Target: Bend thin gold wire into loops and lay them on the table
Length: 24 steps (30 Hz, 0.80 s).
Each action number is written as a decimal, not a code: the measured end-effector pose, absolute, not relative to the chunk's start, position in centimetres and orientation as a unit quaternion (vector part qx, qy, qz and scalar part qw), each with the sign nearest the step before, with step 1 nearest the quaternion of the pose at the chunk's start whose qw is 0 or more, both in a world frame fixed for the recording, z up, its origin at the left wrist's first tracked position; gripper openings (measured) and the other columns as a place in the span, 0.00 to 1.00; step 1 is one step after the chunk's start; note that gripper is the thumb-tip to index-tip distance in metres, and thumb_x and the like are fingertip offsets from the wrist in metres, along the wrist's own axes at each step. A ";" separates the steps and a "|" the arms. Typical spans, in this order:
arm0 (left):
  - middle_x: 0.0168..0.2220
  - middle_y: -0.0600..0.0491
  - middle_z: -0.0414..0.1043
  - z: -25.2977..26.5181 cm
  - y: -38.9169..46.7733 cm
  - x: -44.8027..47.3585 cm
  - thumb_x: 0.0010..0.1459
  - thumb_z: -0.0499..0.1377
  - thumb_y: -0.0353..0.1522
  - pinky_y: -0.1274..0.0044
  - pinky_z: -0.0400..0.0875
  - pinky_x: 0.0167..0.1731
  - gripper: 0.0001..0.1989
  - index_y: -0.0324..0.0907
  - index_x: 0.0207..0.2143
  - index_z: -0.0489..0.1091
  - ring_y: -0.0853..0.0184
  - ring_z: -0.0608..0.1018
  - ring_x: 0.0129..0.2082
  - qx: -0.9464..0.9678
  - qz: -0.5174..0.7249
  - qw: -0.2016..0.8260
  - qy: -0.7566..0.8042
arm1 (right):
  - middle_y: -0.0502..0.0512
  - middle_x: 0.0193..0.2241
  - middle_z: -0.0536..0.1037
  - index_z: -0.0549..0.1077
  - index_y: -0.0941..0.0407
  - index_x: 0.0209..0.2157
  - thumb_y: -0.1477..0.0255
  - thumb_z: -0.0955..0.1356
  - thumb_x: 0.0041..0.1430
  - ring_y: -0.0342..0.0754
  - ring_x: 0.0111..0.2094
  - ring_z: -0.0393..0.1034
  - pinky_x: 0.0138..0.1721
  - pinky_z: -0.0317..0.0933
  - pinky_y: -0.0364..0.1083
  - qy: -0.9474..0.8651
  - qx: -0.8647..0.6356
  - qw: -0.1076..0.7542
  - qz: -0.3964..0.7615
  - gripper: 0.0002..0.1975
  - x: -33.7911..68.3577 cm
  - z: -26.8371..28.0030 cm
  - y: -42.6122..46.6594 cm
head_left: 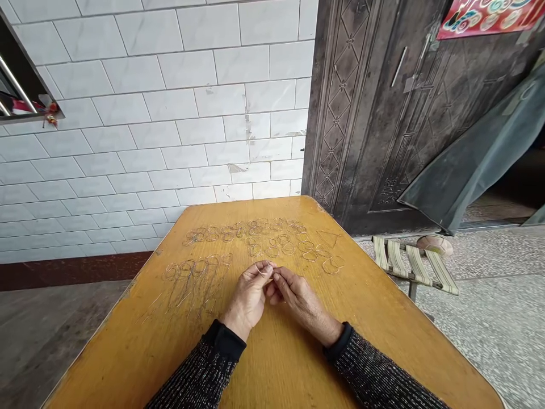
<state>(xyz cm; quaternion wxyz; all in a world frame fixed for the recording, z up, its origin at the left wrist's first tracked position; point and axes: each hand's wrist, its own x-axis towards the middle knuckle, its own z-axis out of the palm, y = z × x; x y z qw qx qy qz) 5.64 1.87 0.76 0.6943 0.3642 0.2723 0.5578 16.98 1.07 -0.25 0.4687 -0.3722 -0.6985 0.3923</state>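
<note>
One wooden table fronts the white-tiled wall, and look, left hand and right hand pinch thin wire between them, wire loops lying just beyond!

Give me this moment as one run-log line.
left hand: pinching thin wire | right hand: appears to pinch it too | hands: meeting above wooden table | table: bent wire pieces beyond and left of hands

The wooden tabletop carries thin loops, probably wire, beyond the hands, and long-tailed loops to the hands' left.
</note>
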 end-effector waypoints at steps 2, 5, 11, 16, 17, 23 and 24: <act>0.24 0.56 0.67 1.0 2.1 5.1 0.43 0.65 0.34 0.82 0.61 0.18 0.09 0.39 0.27 0.69 0.74 0.68 0.20 0.354 0.569 0.689 0.275 | 0.51 0.21 0.69 0.62 0.57 0.31 0.62 0.55 0.61 0.41 0.19 0.65 0.23 0.60 0.42 -0.696 -0.363 0.457 0.419 0.15 16.8 -0.2 1.0; 0.27 0.55 0.68 1.4 2.1 4.7 0.42 0.66 0.33 0.82 0.65 0.24 0.10 0.38 0.27 0.70 0.74 0.70 0.25 0.355 0.584 0.672 0.285 | 0.51 0.22 0.70 0.62 0.57 0.32 0.63 0.55 0.61 0.40 0.19 0.65 0.24 0.60 0.42 -0.697 -0.362 0.440 0.436 0.13 16.7 -0.2 0.9; 0.24 0.55 0.68 1.4 1.6 5.5 0.43 0.65 0.35 0.83 0.59 0.16 0.11 0.37 0.27 0.70 0.75 0.68 0.20 0.394 0.570 0.653 0.306 | 0.51 0.21 0.70 0.63 0.57 0.27 0.65 0.55 0.61 0.40 0.20 0.65 0.24 0.60 0.41 -0.700 -0.372 0.450 0.412 0.14 16.9 -0.3 0.9; 0.25 0.54 0.70 1.2 1.8 5.5 0.39 0.67 0.31 0.82 0.64 0.23 0.10 0.37 0.25 0.70 0.74 0.70 0.23 0.368 0.603 0.635 0.314 | 0.50 0.21 0.70 0.62 0.57 0.28 0.63 0.54 0.61 0.39 0.17 0.65 0.23 0.59 0.41 -0.704 -0.359 0.444 0.423 0.15 16.7 0.0 0.7; 0.25 0.54 0.70 1.2 1.9 5.5 0.38 0.67 0.31 0.82 0.65 0.24 0.10 0.37 0.25 0.70 0.74 0.71 0.24 0.362 0.607 0.633 0.316 | 0.50 0.21 0.70 0.62 0.57 0.28 0.63 0.54 0.61 0.39 0.17 0.65 0.22 0.59 0.41 -0.703 -0.355 0.441 0.429 0.15 16.5 0.0 0.6; 0.22 0.55 0.68 1.5 2.1 5.1 0.36 0.68 0.29 0.83 0.64 0.23 0.09 0.37 0.22 0.71 0.76 0.69 0.21 0.324 0.622 0.635 0.325 | 0.48 0.20 0.71 0.60 0.56 0.30 0.57 0.55 0.59 0.39 0.14 0.66 0.16 0.57 0.39 -0.643 -0.332 0.434 0.537 0.16 15.7 -0.2 0.4; 0.21 0.55 0.68 1.6 2.2 5.0 0.36 0.68 0.29 0.84 0.64 0.22 0.09 0.37 0.22 0.71 0.76 0.69 0.20 0.323 0.621 0.636 0.324 | 0.48 0.20 0.71 0.60 0.56 0.30 0.57 0.56 0.58 0.39 0.14 0.66 0.16 0.57 0.39 -0.634 -0.327 0.433 0.551 0.17 15.7 -0.3 0.4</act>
